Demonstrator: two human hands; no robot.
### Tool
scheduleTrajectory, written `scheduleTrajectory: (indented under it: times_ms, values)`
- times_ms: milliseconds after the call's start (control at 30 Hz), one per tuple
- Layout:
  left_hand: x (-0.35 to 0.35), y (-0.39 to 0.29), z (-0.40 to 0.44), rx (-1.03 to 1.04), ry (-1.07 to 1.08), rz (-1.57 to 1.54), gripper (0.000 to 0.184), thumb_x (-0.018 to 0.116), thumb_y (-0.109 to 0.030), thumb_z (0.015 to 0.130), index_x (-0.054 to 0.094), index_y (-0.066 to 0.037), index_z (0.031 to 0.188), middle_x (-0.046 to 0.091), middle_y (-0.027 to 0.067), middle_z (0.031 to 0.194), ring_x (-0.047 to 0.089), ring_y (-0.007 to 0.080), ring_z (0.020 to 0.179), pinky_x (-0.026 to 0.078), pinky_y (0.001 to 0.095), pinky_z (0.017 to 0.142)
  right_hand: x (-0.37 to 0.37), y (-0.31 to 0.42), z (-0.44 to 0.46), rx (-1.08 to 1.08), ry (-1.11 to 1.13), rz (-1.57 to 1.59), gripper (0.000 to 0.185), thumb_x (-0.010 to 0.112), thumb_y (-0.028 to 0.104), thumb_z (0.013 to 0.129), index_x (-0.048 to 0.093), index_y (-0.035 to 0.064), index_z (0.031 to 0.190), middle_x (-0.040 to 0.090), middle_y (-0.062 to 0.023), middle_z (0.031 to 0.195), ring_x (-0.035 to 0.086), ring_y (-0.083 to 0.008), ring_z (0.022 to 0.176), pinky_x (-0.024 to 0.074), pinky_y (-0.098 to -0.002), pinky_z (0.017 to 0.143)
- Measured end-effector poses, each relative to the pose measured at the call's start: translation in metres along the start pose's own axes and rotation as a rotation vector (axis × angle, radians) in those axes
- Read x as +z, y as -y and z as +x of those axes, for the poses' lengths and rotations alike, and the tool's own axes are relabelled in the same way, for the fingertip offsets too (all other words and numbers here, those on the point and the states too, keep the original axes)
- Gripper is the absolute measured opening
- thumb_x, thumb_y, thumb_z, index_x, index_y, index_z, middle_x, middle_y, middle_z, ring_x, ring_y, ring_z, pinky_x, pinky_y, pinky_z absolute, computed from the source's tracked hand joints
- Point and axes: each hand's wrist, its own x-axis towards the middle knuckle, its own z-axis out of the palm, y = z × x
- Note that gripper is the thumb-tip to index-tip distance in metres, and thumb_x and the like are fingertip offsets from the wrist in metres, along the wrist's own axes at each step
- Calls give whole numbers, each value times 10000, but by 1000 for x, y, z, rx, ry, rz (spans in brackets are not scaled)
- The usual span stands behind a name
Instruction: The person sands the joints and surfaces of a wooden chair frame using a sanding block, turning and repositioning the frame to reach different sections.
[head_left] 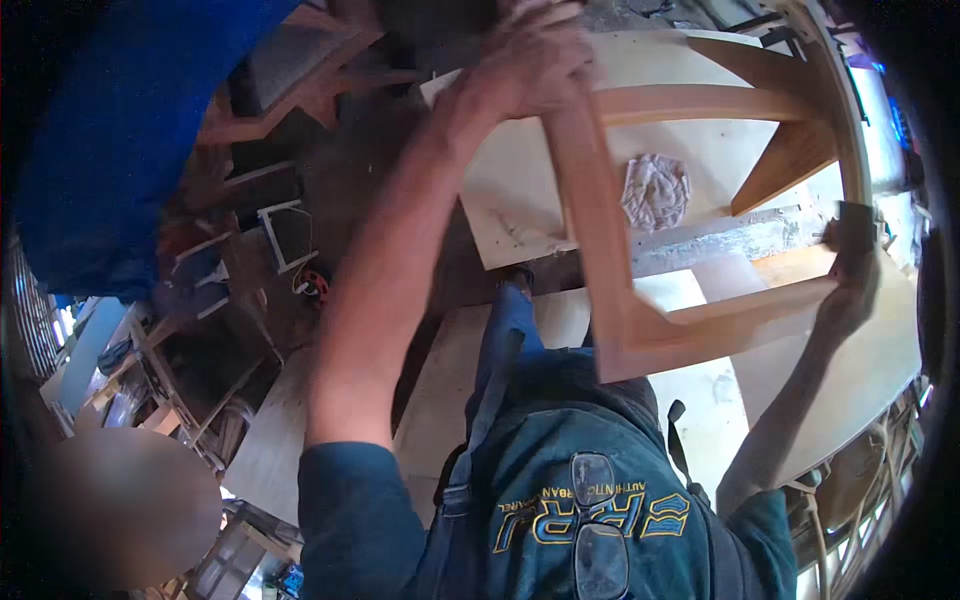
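The single view looks from a camera on the person's head, facing forward and steeply down over the chest, so the shirt [530, 460] fills the bottom centre close to the lens, with its lettering [640, 525] upside down. Both arms run up the picture from there, placing the left hand [540, 65] at top centre and the right hand [853, 285] near the right edge. The lens is very wide, bowing straight edges outward and leaving dark corners, and it takes in the floor [345, 165] well beyond.
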Motion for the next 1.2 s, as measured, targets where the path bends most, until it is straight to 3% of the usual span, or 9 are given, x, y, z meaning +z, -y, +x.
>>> scheduleTrajectory:
  times_ms: [33,67,100,167,233,300,700,933,1200]
  values:
    - [6,3,-8,121,-187,34,93,577,-170,663,598,-82,683,564,118,811,517,281,935,341,459,878,2,-34,-36,-324,-105,-633,313,440,160,922,519,-26,1161,592,-118,1052,546,-177,974,409,-306,882]
    - [12,2,-6,72,-231,-34,110,554,-171,670,592,-73,641,568,102,762,521,276,908,343,460,869,45,13,-66,73,-35,-149,334,438,183,929,512,-38,1169,597,-121,1040,544,-189,988,423,-313,863]
    - [10,0,-5,32,-194,-27,117,552,-173,668,594,-68,637,569,101,754,520,275,912,340,460,875,56,15,-94,286,-8,-226,340,422,198,938,510,-47,1158,600,-123,1016,542,-195,1003,428,-309,859]
    - [6,-6,-3,-43,-107,-26,131,550,-176,664,597,-59,630,571,98,739,520,273,921,335,462,888,103,75,-131,353,148,171,368,407,243,941,500,-44,1152,609,-113,979,610,-203,843,447,-299,820]
    - [10,-5,-5,-35,-183,-61,142,551,-178,660,604,-50,632,575,107,740,520,270,924,330,462,897,122,90,-143,162,133,-168,383,401,295,938,510,0,1157,620,-105,912,623,-184,708,489,-291,662]
    - [12,-8,-4,-15,-233,-73,150,552,-180,658,609,-43,636,578,115,748,521,270,924,326,461,902,125,101,-140,429,37,-142,296,428,248,940,541,65,1144,615,-107,926,590,-140,669,490,-288,611]
    - [17,9,-4,119,-112,129,186,505,-261,787,604,-104,787,599,72,896,539,291,958,363,439,871,130,103,-136,415,41,-231,274,471,287,921,558,111,1113,617,-75,850,555,-119,620,471,-271,577]
    - [17,0,-2,57,-104,40,145,523,-204,744,589,-85,694,578,62,827,509,260,964,286,460,922,131,115,-127,210,115,-462,217,485,233,906,551,139,1090,615,-129,716,605,-269,638,468,-352,598]
    - [7,-7,0,45,7,66,210,484,-254,804,583,-80,743,563,72,908,471,286,1037,274,508,928,132,114,-127,221,122,-493,216,501,198,889,548,135,1090,593,-134,665,588,-299,615,454,-392,580]
